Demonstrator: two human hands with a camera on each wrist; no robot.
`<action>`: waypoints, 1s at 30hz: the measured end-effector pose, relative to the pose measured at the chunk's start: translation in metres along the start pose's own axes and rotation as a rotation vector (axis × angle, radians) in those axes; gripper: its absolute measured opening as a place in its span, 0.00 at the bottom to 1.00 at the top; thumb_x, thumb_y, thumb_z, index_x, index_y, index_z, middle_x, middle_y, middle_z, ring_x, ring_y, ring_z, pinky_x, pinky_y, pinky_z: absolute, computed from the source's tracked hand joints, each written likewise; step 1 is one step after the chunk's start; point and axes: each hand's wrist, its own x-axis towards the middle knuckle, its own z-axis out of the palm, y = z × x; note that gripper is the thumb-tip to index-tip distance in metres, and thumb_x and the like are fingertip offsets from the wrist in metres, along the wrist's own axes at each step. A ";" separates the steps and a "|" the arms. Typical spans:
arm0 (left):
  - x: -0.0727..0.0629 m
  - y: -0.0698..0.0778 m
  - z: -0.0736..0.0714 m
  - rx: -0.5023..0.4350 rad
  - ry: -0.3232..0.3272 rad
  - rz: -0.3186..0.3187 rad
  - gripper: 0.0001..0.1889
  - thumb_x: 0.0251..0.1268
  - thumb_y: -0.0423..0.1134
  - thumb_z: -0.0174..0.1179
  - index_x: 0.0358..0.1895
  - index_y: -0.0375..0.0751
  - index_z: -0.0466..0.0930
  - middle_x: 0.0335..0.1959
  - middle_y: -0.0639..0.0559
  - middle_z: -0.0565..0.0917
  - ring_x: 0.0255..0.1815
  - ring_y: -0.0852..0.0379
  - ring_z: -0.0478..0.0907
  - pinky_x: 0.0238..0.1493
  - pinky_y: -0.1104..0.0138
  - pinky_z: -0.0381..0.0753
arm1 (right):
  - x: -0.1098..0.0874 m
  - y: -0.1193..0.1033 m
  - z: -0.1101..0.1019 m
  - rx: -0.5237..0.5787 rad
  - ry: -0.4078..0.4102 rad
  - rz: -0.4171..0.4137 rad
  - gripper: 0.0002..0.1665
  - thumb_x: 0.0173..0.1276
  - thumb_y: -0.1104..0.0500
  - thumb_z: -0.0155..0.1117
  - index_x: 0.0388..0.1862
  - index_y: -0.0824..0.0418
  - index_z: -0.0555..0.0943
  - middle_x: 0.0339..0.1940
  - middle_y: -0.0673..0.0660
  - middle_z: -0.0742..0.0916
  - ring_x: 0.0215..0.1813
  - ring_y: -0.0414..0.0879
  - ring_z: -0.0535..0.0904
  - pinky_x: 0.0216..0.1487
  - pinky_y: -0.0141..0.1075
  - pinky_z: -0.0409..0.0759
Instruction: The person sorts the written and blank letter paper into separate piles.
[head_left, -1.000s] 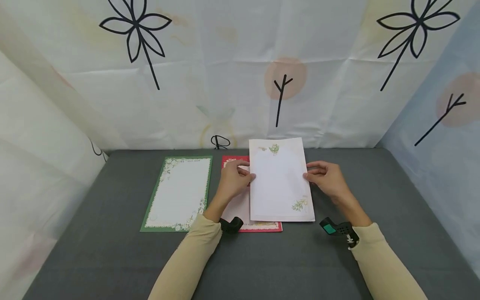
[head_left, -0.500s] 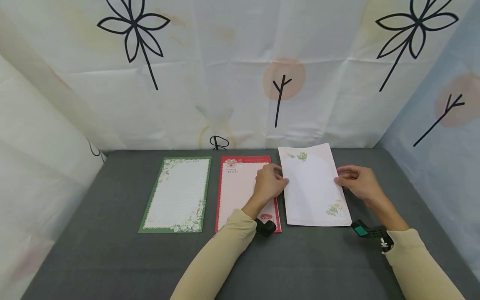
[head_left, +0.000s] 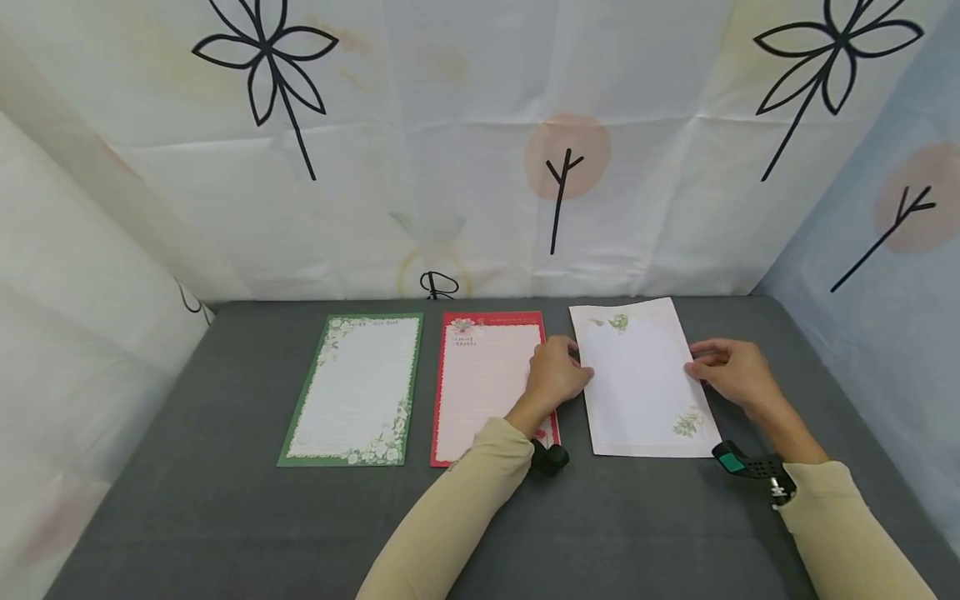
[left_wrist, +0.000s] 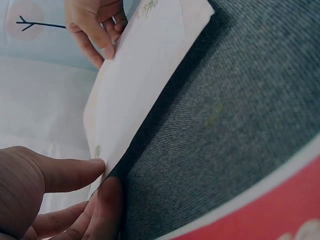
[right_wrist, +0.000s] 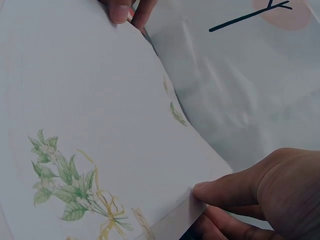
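2-hand hold: left hand [head_left: 555, 372], right hand [head_left: 737, 375] pinching opposite sides
White paper [head_left: 641, 379]: bowing; even tension probably avoiding creases

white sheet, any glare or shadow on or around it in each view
Head view: white sheet evenly lit, no harsh glare; left wrist view: dark shadow beside its edge on the gray cloth; right wrist view: dim overall, no glare on it.

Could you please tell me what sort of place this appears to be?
Probably a makeshift indoor filming booth, though I can't be certain: a dark grey tabletop stands before a creased white backdrop printed with plants, and the person wears a black device at the right wrist.
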 end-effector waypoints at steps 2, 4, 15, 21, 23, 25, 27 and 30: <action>-0.001 0.002 -0.001 0.014 -0.008 0.001 0.17 0.58 0.36 0.72 0.50 0.33 0.85 0.24 0.53 0.85 0.33 0.52 0.83 0.32 0.63 0.78 | 0.000 0.001 0.000 -0.033 0.006 -0.001 0.25 0.70 0.61 0.68 0.57 0.78 0.78 0.42 0.71 0.88 0.39 0.60 0.85 0.32 0.36 0.77; -0.002 0.004 -0.003 0.036 -0.014 0.007 0.17 0.58 0.36 0.71 0.49 0.33 0.85 0.25 0.52 0.85 0.35 0.51 0.83 0.33 0.63 0.79 | -0.001 0.001 0.000 -0.059 0.014 -0.001 0.25 0.70 0.60 0.69 0.57 0.78 0.78 0.43 0.71 0.88 0.41 0.62 0.84 0.32 0.37 0.78; -0.006 -0.005 -0.028 -0.003 0.002 0.076 0.15 0.60 0.38 0.71 0.48 0.34 0.87 0.29 0.52 0.88 0.31 0.55 0.84 0.29 0.66 0.79 | -0.006 -0.023 0.018 -0.064 0.146 -0.022 0.21 0.68 0.58 0.69 0.52 0.74 0.83 0.38 0.67 0.88 0.39 0.59 0.83 0.30 0.38 0.75; -0.015 -0.029 -0.059 -0.064 0.035 0.120 0.18 0.62 0.40 0.71 0.52 0.34 0.86 0.31 0.53 0.87 0.34 0.55 0.83 0.33 0.64 0.78 | -0.008 -0.052 0.041 0.005 0.088 -0.085 0.18 0.66 0.59 0.72 0.48 0.72 0.85 0.36 0.63 0.88 0.38 0.54 0.84 0.33 0.37 0.76; -0.019 -0.039 -0.071 -0.078 0.053 0.120 0.18 0.62 0.40 0.72 0.52 0.34 0.86 0.31 0.52 0.86 0.36 0.55 0.83 0.35 0.63 0.79 | -0.007 -0.060 0.051 0.039 0.046 -0.099 0.17 0.66 0.59 0.72 0.47 0.71 0.86 0.36 0.62 0.89 0.37 0.50 0.83 0.33 0.37 0.76; -0.022 -0.050 -0.084 -0.085 0.071 0.122 0.18 0.61 0.39 0.72 0.51 0.33 0.86 0.32 0.50 0.86 0.36 0.53 0.85 0.37 0.62 0.81 | -0.007 -0.068 0.061 0.090 -0.015 -0.103 0.18 0.67 0.58 0.72 0.48 0.71 0.85 0.36 0.61 0.89 0.35 0.48 0.83 0.32 0.36 0.77; -0.025 -0.061 -0.097 -0.085 0.088 0.106 0.18 0.61 0.39 0.72 0.51 0.33 0.86 0.33 0.49 0.86 0.37 0.53 0.85 0.39 0.61 0.82 | -0.006 -0.076 0.071 0.147 -0.080 -0.102 0.18 0.67 0.59 0.72 0.48 0.72 0.85 0.36 0.61 0.88 0.33 0.46 0.83 0.31 0.35 0.79; -0.030 -0.075 -0.118 -0.091 0.115 0.066 0.19 0.61 0.38 0.73 0.53 0.32 0.86 0.35 0.48 0.86 0.39 0.52 0.84 0.41 0.59 0.83 | -0.006 -0.087 0.084 0.228 -0.167 -0.101 0.20 0.66 0.59 0.73 0.50 0.74 0.83 0.36 0.62 0.88 0.31 0.49 0.85 0.32 0.36 0.82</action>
